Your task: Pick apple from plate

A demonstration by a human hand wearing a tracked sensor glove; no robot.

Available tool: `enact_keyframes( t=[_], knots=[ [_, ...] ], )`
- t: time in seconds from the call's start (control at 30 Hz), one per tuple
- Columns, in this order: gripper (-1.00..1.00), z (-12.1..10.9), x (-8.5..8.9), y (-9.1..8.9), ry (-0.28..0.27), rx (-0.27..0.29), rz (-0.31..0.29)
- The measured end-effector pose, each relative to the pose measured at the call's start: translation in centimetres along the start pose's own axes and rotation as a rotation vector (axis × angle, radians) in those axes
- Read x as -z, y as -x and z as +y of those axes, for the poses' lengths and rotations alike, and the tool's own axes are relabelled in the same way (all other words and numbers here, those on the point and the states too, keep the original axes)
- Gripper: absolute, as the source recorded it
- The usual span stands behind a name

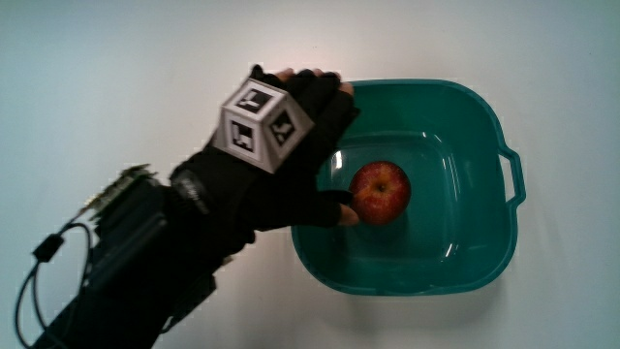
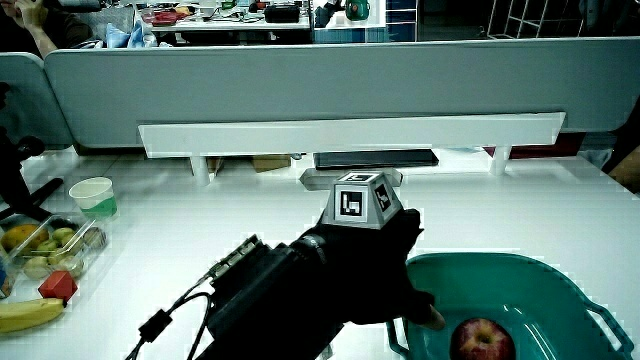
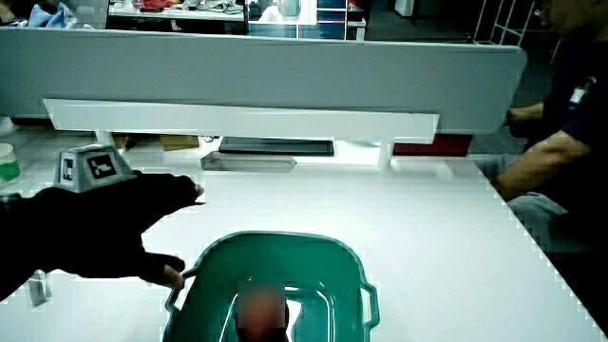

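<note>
A red apple (image 1: 380, 191) lies in the middle of a teal basin (image 1: 426, 87) with handles on its rim. The black-gloved hand (image 1: 291, 165), with a patterned cube on its back, hovers over the basin's edge beside the apple. Its fingers are stretched out flat and hold nothing. The thumb tip reaches down close to the apple's side, and I cannot tell if it touches. Both side views show the hand (image 2: 380, 270) (image 3: 114, 228) at the basin's rim (image 2: 480, 260) (image 3: 275, 237). The apple (image 2: 482, 340) (image 3: 261, 312) sits low inside.
A paper cup (image 2: 92, 195), a clear box of fruit (image 2: 45, 245), a red block (image 2: 58, 285) and a banana (image 2: 25, 315) sit together near the table's edge. A white rail (image 2: 350, 135) runs along the grey partition (image 2: 320, 90).
</note>
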Motion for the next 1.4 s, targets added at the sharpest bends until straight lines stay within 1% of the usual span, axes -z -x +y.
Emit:
enact_keyframes(
  t=[0.07, 0.17, 0.2, 0.23, 0.27, 0.3, 0.33, 0.37, 0.4, 0.43, 0.5, 0.53, 0.6, 0.63, 0.67, 0.73, 0.77, 0.87, 0.9, 0.93, 0.97, 1.03, 1.1, 1.13, 1.17, 1.2, 1.3, 1.4],
  knots=[
    [0.0, -0.2, -0.4, -1.0, 0.034, -0.023, 0.051],
    [0.0, 0.3, 0.3, -1.0, 0.071, -0.052, 0.036],
    [0.0, 0.6, 0.7, -0.8, 0.075, -0.044, 0.027],
    [0.0, 1.2, 1.5, -0.4, 0.07, -0.014, 0.031],
    [0.0, 2.1, 2.8, 0.3, 0.08, -0.017, -0.023],
    [0.0, 3.0, 4.0, 0.8, 0.082, 0.009, -0.053],
    [0.0, 2.0, 2.7, -0.6, 0.09, -0.047, 0.002],
    [0.0, 1.7, 2.4, -1.0, 0.099, -0.055, 0.023],
    [0.0, 1.9, 2.7, -0.9, 0.116, -0.06, 0.006],
    [0.0, 2.3, 3.2, -0.7, 0.122, -0.063, -0.006],
    [0.0, 2.3, 3.2, -1.0, 0.13, -0.066, 0.017],
    [0.0, 2.4, 3.5, -1.0, 0.128, -0.069, 0.015],
    [0.0, 2.9, 4.2, -0.9, 0.143, -0.058, 0.007],
    [0.0, 2.9, 4.3, -1.0, 0.151, -0.07, -0.004],
    [0.0, 2.9, 4.4, -1.1, 0.151, -0.069, 0.008],
    [0.0, 3.1, 4.8, -1.1, 0.166, -0.081, 0.005],
    [0.0, 3.4, 5.1, -1.1, 0.169, -0.076, 0.009],
    [0.0, 3.6, 5.4, -1.3, 0.174, -0.075, 0.018],
    [0.0, 3.6, 5.3, -1.5, 0.171, -0.076, 0.03],
    [0.0, 3.7, 5.5, -1.5, 0.163, -0.072, 0.032],
    [0.0, 3.6, 5.4, -1.7, 0.159, -0.078, 0.054],
    [0.0, 3.6, 5.4, -1.8, 0.157, -0.082, 0.055],
    [0.0, 3.5, 5.4, -1.9, 0.141, -0.08, 0.065],
    [0.0, 3.4, 5.2, -2.1, 0.142, -0.078, 0.075],
    [0.0, 3.6, 5.4, -2.0, 0.131, -0.068, 0.072],
    [0.0, 3.6, 5.4, -2.0, 0.135, -0.072, 0.072],
    [0.0, 3.6, 5.4, -2.1, 0.12, -0.07, 0.082],
    [0.15, 3.5, 5.4, -2.2, 0.109, -0.073, 0.084]
  ],
)
